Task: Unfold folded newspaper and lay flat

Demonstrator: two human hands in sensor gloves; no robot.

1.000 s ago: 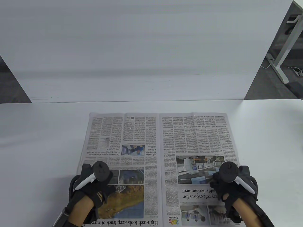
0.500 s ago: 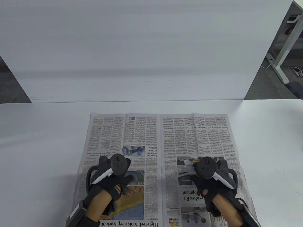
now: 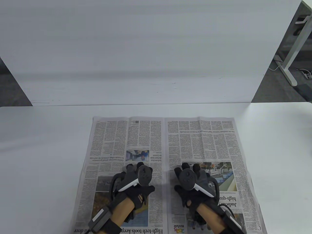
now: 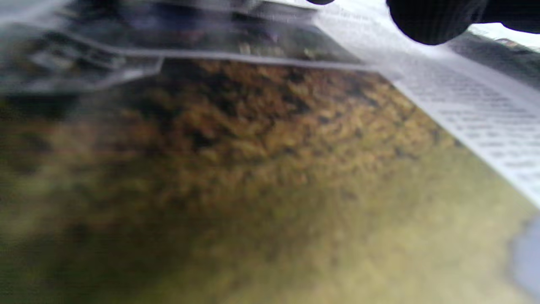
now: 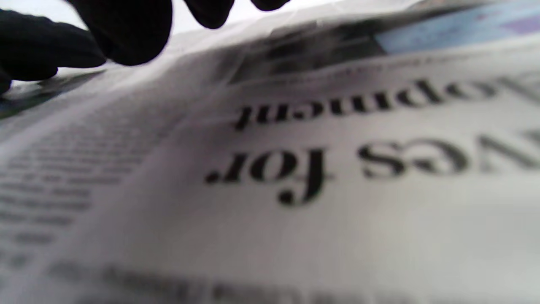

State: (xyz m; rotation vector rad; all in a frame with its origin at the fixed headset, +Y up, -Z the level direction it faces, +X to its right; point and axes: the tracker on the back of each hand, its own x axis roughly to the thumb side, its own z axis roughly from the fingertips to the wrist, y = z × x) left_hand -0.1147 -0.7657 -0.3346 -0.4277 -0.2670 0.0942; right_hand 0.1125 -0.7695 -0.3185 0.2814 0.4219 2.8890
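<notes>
The newspaper (image 3: 190,143) lies spread open on the white table (image 3: 41,146), two pages side by side with a centre fold between them. My left hand (image 3: 136,180) rests flat on the left page just left of the fold, fingers spread. My right hand (image 3: 192,179) rests flat on the right page just right of the fold, fingers spread. The left wrist view shows a blurred brown photo on the page (image 4: 261,177) and a fingertip (image 4: 430,21) at the top. The right wrist view shows headline print (image 5: 295,169) and fingertips (image 5: 126,29) touching the paper.
A white backboard (image 3: 146,48) stands behind the table. A desk leg (image 3: 290,58) and cables are on the floor at the far right. Bare table lies to the left and right of the paper.
Both hands have slid inward from the outer edges of the pages to the centre fold and a little farther from me. The paper's near right part lies flatter.
</notes>
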